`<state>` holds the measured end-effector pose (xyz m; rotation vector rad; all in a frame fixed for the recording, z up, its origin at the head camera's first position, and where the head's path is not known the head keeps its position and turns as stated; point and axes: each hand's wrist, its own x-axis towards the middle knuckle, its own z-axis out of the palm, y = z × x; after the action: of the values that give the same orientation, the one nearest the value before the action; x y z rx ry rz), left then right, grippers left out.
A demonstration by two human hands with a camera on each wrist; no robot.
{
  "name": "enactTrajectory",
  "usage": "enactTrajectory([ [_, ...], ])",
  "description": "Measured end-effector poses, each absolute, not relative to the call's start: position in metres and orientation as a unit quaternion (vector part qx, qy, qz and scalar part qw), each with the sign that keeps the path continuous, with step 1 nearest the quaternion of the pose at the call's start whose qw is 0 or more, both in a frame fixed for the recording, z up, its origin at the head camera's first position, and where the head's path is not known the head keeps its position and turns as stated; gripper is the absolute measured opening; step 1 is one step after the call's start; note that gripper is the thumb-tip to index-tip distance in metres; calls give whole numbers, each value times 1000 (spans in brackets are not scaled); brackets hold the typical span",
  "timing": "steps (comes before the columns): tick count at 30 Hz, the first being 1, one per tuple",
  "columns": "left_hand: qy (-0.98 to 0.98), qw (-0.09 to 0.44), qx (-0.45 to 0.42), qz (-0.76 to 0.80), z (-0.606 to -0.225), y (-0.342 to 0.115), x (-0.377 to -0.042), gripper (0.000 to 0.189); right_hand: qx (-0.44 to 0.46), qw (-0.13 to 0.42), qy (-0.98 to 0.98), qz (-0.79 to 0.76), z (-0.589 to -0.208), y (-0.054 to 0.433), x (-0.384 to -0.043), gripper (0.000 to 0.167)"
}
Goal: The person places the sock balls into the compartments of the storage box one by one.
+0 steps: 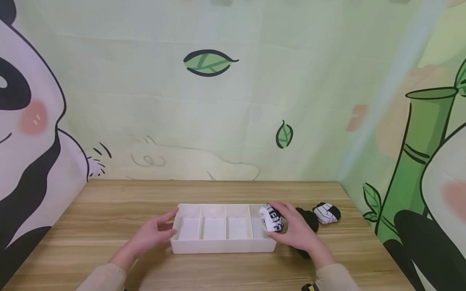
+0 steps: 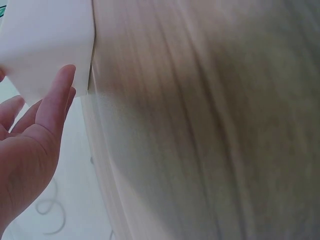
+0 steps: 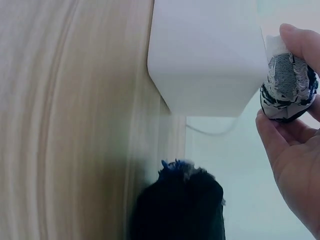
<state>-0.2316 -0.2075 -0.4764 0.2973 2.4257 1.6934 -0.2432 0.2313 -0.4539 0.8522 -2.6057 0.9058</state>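
A white box with several compartments in a row sits on the wooden table. At its left end, my left hand rests its extended thumb and fingers against the end wall, thumb toward the front corner. My right hand holds a rolled black-and-white sock between thumb and fingers, over the rightmost compartment. In the right wrist view the sock shows its knit, thready side, just above the box rim. The compartments to the left show bare white bottoms.
Right of the box, partly behind my right hand, lie black rolled socks. A black-and-white rolled sock lies beyond them. A printed cloth wall with leaves and pandas rises at the table's back edge.
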Motion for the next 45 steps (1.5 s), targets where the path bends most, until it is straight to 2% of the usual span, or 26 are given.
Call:
enactTrajectory([
  [24, 811, 83, 110, 569, -475, -207, -230, 67, 241, 111, -917, 297, -462, 210, -245, 83],
  [45, 817, 83, 92, 564, -475, -206, -230, 69, 257, 118, -918, 278, -454, 214, -239, 78],
])
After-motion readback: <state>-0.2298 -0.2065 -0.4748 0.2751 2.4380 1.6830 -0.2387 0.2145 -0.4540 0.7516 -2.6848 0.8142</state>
